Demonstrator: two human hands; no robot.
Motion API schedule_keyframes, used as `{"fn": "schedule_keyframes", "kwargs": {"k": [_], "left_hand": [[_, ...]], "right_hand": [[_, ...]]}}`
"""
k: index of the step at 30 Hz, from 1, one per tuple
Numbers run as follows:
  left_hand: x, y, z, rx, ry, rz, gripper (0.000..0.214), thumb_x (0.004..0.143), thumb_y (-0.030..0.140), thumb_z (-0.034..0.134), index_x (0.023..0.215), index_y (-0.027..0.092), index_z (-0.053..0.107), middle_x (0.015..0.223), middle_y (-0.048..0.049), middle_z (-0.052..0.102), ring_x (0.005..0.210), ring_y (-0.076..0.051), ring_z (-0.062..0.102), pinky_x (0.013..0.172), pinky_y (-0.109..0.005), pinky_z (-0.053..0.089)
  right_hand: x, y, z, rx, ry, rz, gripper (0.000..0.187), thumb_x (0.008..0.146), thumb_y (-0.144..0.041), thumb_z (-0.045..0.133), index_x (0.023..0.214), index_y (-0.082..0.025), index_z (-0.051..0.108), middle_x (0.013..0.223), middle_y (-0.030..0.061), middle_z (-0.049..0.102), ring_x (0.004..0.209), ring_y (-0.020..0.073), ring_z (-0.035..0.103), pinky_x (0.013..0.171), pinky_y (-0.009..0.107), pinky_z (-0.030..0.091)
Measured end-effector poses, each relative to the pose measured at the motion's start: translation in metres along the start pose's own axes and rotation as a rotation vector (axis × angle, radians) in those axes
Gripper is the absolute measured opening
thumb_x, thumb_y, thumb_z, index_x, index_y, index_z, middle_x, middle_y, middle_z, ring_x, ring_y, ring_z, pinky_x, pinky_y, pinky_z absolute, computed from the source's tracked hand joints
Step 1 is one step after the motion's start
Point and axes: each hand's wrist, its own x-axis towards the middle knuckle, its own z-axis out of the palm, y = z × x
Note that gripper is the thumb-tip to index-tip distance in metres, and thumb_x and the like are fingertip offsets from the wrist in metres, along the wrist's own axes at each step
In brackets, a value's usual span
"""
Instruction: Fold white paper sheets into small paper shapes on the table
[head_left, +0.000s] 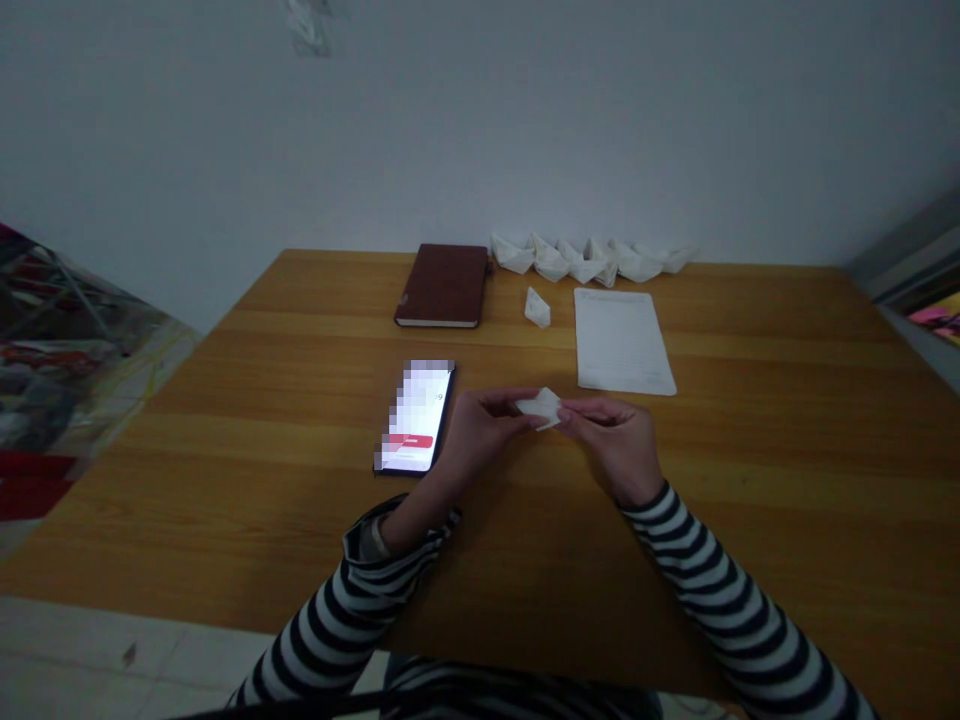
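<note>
Our left hand (481,428) and right hand (624,445), both nearly closed, pinch opposite ends of a folded paper (545,404) over the table (765,480) — likely light, thin and easily crushed, so we'd best hold its edges gently.

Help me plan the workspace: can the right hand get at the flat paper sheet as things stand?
Probably yes: the flat paper sheet lies just beyond the right hand, with nothing visible between them. That hand pinches the small folded paper, so it may need to let go first.
</note>
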Motion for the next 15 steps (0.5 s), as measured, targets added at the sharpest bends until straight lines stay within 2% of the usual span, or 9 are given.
{"fn": "schedule_keyframes", "kwargs": {"k": [4, 9, 15], "left_hand": [[0.001, 0.001, -0.003, 0.062, 0.060, -0.026, 0.038, 0.059, 0.026, 0.087, 0.095, 0.016, 0.078, 0.082, -0.0078, 0.078, 0.073, -0.020, 0.071, 0.073, -0.032, 0.057], [0.003, 0.006, -0.011, 0.017, -0.070, -0.003, 0.037, 0.063, 0.028, 0.085, 0.098, 0.018, 0.077, 0.099, -0.0085, 0.077, 0.090, -0.024, 0.073, 0.087, -0.037, 0.056], [0.003, 0.005, -0.015, 0.183, -0.058, 0.050, 0.030, 0.065, 0.028, 0.084, 0.093, 0.019, 0.079, 0.093, -0.0084, 0.078, 0.085, -0.025, 0.073, 0.080, -0.035, 0.057]], "right_hand": [[-0.002, -0.001, 0.001, -0.022, -0.016, 0.004, 0.021, 0.064, -0.032, 0.085, 0.079, -0.020, 0.079, 0.080, 0.0067, 0.079, 0.069, 0.0191, 0.074, 0.070, 0.033, 0.063], [0.001, -0.007, -0.006, -0.075, -0.114, -0.016, 0.021, 0.062, -0.033, 0.086, 0.077, -0.020, 0.078, 0.077, 0.0064, 0.079, 0.066, 0.0189, 0.074, 0.068, 0.034, 0.063], [0.000, -0.002, -0.002, -0.080, -0.223, -0.047, 0.033, 0.063, -0.032, 0.085, 0.093, -0.022, 0.078, 0.093, 0.0073, 0.079, 0.080, 0.0222, 0.076, 0.078, 0.039, 0.063]]}}
